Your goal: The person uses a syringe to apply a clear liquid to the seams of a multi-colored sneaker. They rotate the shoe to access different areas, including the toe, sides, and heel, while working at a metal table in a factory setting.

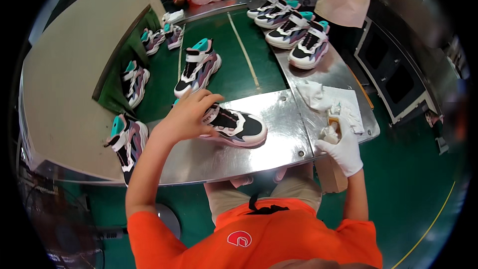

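Observation:
A black, white and mauve sneaker (239, 128) lies on the metal ledge in front of me, its toe pointing right. My bare left hand (188, 115) is curled over its heel and strap end, the thumb on the near side and the fingers on the far side. On the right, my white-gloved right hand (343, 145) is closed around a small amber container (334, 120). Crumpled white material (329, 132) sits between thumb and fingers; the glove hides part of both. White cloths (316, 95) lie just beyond that hand.
A green conveyor belt (234, 65) carries a sneaker (198, 67) beyond my left hand, with several more along its left side. Another sneaker (130, 142) stands at the left corner. Several sneakers (309, 47) line the right-hand metal ledge (343, 74). Two people work at the far side.

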A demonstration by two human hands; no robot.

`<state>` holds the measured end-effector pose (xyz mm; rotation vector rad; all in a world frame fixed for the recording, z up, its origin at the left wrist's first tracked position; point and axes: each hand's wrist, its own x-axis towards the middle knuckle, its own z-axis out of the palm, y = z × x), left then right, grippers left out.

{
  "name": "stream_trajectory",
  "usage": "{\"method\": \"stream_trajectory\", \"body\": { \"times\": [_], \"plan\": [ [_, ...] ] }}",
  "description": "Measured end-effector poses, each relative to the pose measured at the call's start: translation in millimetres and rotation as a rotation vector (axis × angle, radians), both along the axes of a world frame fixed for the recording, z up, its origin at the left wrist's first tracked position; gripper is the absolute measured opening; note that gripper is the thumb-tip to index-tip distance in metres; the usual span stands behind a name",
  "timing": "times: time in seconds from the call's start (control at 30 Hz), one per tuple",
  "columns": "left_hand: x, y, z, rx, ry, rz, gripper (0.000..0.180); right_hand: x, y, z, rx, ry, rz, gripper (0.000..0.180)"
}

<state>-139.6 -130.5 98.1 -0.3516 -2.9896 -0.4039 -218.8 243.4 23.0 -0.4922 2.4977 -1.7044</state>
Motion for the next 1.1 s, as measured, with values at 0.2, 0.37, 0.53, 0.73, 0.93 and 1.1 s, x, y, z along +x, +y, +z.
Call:
{"method": "stream_trajectory", "body": {
  "times": [0.2,0.37,0.53,0.73,0.93,1.1],
  "plan": [
    [16,10,-38,0.052,0.402,-0.066,0.037,-21,5,17,0.362,-0.161,0.128,0.054],
    [73,26,-41,0.103,0.384,0.046,0.055,-18,-9,66,0.271,-0.489,0.266,0.044],
    [87,-1,-52,-0.147,0.397,0.035,0.045,-11,-32,75,-0.063,-0.489,0.287,0.061],
    [93,44,-71,-0.117,0.554,0.007,0.028,-15,-91,52,-0.473,-0.593,0.715,0.08],
    [101,54,-72,-0.163,0.454,0.079,0.019,-19,-134,26,-0.628,-0.783,0.882,0.095],
    [103,53,-73,-0.204,0.445,0.076,0.019,-28,-139,9,-0.645,-0.961,0.889,0.108]
  ]
}}
